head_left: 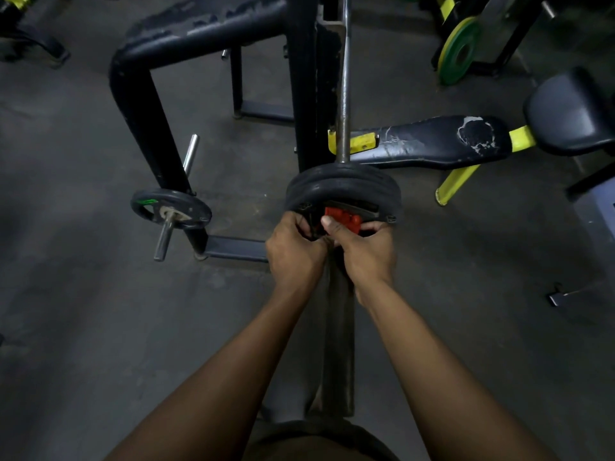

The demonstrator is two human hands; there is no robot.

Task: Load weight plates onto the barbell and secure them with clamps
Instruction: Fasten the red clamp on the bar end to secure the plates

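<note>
Though half-hidden, clamp [342,220] under hands

I see one barbell [343,94]. It has about three black plates [342,189] on it, hard to count. There is one red clamp [344,220], one small plate [171,207] on a peg, one green plate [461,51] and my two hands.

A gym, plainly a well-used one. A black steel bench-press rack [213,38] with chipped paint stands on a grey concrete floor [66,294]. Left of it a small plate [171,209] hangs on a storage peg; to its right are a worn padded bench [432,141] and a green-and-yellow plate [461,51].
</note>
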